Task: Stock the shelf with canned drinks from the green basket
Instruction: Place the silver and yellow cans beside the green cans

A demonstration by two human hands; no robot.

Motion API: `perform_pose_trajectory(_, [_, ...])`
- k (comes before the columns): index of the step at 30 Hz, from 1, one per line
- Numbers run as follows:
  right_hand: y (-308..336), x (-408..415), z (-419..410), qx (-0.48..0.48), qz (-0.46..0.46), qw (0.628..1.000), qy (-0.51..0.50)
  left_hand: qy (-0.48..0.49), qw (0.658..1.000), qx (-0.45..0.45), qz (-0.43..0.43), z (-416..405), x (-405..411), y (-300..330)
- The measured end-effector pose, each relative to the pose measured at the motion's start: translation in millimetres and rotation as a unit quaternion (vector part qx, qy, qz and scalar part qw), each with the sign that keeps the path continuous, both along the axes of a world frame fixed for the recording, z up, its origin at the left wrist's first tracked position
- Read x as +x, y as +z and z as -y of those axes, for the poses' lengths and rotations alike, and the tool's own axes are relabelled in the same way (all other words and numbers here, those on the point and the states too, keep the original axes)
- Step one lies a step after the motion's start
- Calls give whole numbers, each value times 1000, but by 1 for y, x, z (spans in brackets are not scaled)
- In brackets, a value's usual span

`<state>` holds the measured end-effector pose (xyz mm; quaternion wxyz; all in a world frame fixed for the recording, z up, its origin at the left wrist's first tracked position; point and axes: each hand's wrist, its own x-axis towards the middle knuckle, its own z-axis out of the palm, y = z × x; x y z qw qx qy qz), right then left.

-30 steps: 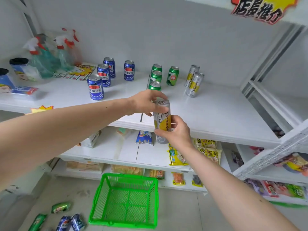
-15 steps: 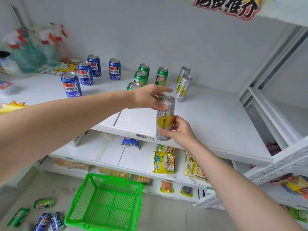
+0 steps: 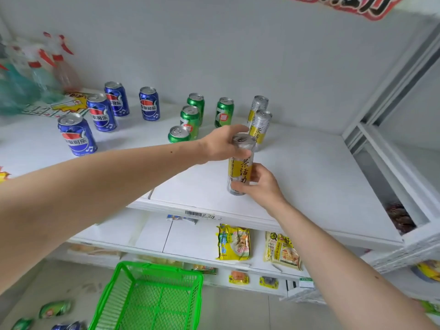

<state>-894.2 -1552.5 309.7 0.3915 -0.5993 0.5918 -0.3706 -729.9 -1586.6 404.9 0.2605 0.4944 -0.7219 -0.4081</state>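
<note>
The shelf [image 3: 309, 177] is now seen from closer and more from above than half a second ago, so that its front edge lies below the hands where before it cut across them. The green basket [image 3: 152, 298] has slid toward the lower middle of the view and appears emptied of cans, while a few cans [image 3: 54, 309] are seen lying on the floor to its left. On the shelf, four blue cans [image 3: 76, 134], four green cans [image 3: 190, 119] and two slim silver-and-yellow cans [image 3: 261, 126] are stood in rows as they were. The slim can in hand [image 3: 240, 165], held in front of the shelf edge a second ago, has been carried over the board and is now upright just in front of its two fellows; whether its base already touches the shelf cannot be told, since the fingers hide it. The left hand [image 3: 223, 145] is curled over the can's top rim, and the right hand [image 3: 258, 185] is wrapped round its lower body. By this reading the placing is nearly done; release is not yet made, and the cans on the floor would remain to be stocked.
</note>
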Motion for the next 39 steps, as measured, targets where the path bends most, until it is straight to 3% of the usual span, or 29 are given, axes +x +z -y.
perform_pose_trajectory(5, [-9, -11, 26, 28, 16, 999, 28, -36, 999, -5, -14, 21, -9, -4])
perform_pose_trajectory(14, [-32, -39, 71, 27, -18, 999, -15, 28, 998, 39, -42, 46, -37, -35])
perform_pose_trajectory(26, [-44, -64, 117, -12, -29, 999, -23, 125, 987, 97, 11, 59, -46, -106])
perform_pose_trajectory(39, [-54, -70, 134, -23, -16, 1000, -10, 131, 983, 103, 82, 65, -53, -115])
